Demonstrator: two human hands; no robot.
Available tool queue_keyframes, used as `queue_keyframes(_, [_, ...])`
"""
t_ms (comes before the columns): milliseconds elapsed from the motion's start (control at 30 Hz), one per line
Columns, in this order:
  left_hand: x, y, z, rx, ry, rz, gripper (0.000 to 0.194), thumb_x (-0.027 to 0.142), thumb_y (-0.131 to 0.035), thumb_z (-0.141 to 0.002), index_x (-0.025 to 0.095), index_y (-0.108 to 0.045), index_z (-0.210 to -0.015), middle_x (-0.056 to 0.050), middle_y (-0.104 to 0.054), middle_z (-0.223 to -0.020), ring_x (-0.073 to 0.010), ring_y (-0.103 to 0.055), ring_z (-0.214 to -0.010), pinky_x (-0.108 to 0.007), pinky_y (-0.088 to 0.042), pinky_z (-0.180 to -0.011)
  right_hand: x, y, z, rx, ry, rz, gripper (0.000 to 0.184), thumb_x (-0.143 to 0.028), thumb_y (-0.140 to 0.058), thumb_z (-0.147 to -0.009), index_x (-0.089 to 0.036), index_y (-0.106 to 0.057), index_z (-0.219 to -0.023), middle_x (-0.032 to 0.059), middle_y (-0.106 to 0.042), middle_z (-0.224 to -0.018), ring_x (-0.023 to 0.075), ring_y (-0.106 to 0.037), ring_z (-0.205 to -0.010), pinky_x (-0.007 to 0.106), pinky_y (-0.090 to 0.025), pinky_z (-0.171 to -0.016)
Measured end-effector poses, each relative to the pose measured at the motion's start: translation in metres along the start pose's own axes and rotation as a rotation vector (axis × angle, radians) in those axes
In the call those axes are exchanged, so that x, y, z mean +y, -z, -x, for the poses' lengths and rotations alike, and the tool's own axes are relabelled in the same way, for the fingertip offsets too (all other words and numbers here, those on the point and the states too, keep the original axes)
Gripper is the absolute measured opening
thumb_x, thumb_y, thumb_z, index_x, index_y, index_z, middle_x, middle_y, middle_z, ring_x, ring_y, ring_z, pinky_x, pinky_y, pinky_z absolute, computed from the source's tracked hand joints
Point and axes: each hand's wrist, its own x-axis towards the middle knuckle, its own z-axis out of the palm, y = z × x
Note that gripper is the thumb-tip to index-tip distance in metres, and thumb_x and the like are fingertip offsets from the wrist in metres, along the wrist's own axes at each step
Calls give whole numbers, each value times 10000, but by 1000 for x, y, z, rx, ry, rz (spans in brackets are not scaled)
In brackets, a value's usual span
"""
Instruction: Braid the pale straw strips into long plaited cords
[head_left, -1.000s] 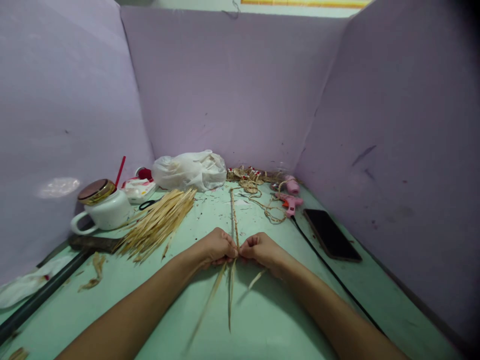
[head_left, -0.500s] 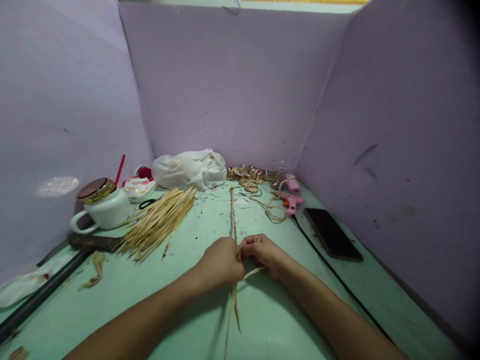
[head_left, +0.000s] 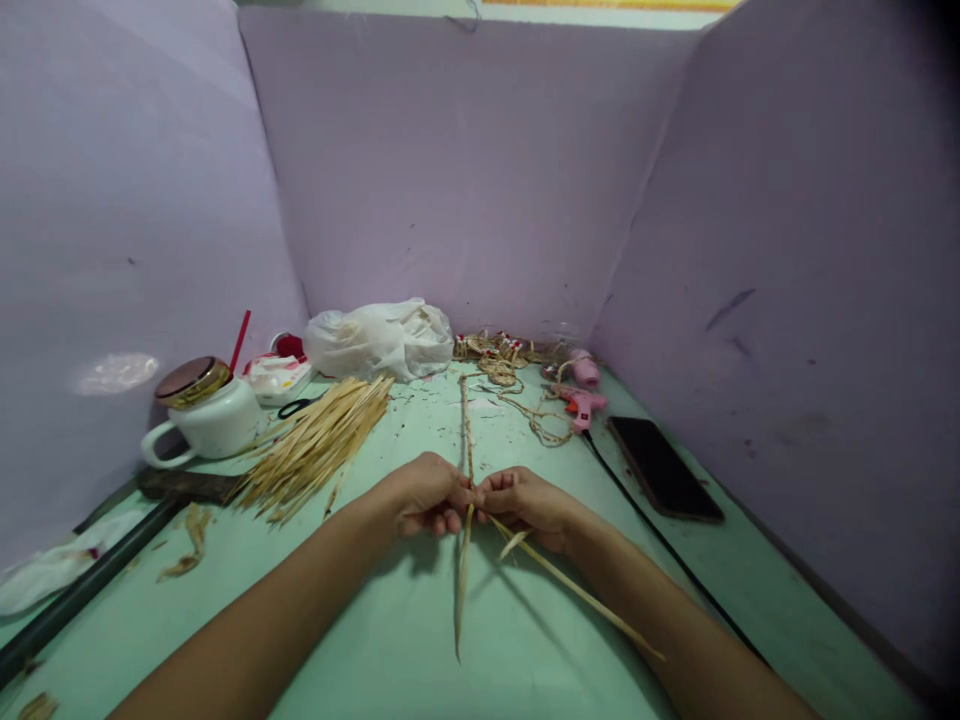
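A thin straw braid runs from the far part of the table straight toward me. At its near end my left hand pinches it between thumb and forefinger, the other fingers curled. My right hand meets it there, its fingertips also pinched on the braid's end. From between the hands, loose straw strands fan out toward me; one long strand slants right beneath my right wrist. The fingertips hide the exact crossing point of the strands.
At left lie a bundle of dry straw, a white mug and a hammer-like tool. A plastic bag sits at the back. On the right are a pink glue gun, its black cord and a phone.
My left hand has turned and shifted slightly left, its fingers now showing. The long strand has swung from pointing straight toward me to slanting right. My right hand has barely moved.
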Motion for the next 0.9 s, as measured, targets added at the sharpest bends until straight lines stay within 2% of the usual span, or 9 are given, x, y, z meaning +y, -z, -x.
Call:
queue_keyframes(67, [-5,-4,-6,-104,36,95,66,75,-490,-615,76,-556,-613,-30,-561,-500,-49,-434,-336,-151,-279,-330,0,0,0,7,-13,17,97,-199,-585,-564,-114,-545,-586,-14,-539,-490,29,-361,-380,181,-160,-381])
queue_keyframes(133, [-10,-8,-11,-112,44,137,85,70,-478,-622,78,-540,-565,-37,-558,-496,-56,-457,-351,-151,-306,-334,-1,0,0,39,-22,87,80,-182,-572,-557,-122,-541,-600,-27,-531,-488,27,-341,-376,179,-163,-380])
queue_keyframes(267, [-11,-10,-12,59,22,-61,135,65,-460,-579,102,-491,-454,-11,-469,-371,-89,-422,-298,-192,-312,-314,1,-1,-2,113,95,359,26,-140,-535,-549,-125,-531,-570,-49,-474,-451,35,-338,-411,171,-241,-415])
queue_keyframes(367, [-8,-13,-7,147,28,-244,146,97,-475,-542,125,-454,-400,11,-397,-308,-78,-341,-257,-194,-235,-290,1,-2,1,196,189,638,69,-163,-525,-567,-121,-575,-588,-23,-521,-492,60,-395,-466,176,-284,-447])
queue_keyframes(467, [-6,-14,-3,206,2,-278,154,134,-491,-521,142,-430,-381,40,-322,-274,-58,-274,-248,-190,-175,-296,-2,-5,8,319,226,845,147,-236,-534,-600,-124,-627,-608,9,-572,-529,80,-423,-487,185,-283,-445])
queue_keyframes(533, [-8,-15,-4,205,0,-269,145,148,-496,-508,145,-430,-379,41,-322,-274,-59,-275,-252,-194,-173,-303,-5,-8,12,356,208,894,177,-264,-539,-608,-121,-643,-602,21,-577,-521,84,-425,-482,187,-273,-435])
queue_keyframes(633, [-11,-16,-9,201,23,-230,140,164,-483,-498,148,-429,-371,29,-331,-268,-67,-281,-257,-201,-171,-307,-8,-12,17,312,184,887,177,-234,-529,-608,-108,-654,-602,13,-556,-492,77,-406,-465,184,-267,-430])
queue_keyframes(767, [-14,-13,-13,153,67,-116,105,159,-464,-492,136,-455,-390,21,-357,-288,-59,-290,-275,-195,-184,-323,-6,-19,19,200,263,900,166,-161,-508,-596,-105,-664,-592,-12,-526,-464,68,-390,-462,178,-264,-436])
queue_keyframes(900, [-15,-6,-14,96,7,-150,57,168,-494,-479,135,-481,-435,35,-367,-309,-55,-291,-288,-192,-160,-323,-7,-20,21,154,326,869,149,-173,-527,-615,-117,-664,-600,-22,-535,-484,65,-392,-466,176,-273,-441])
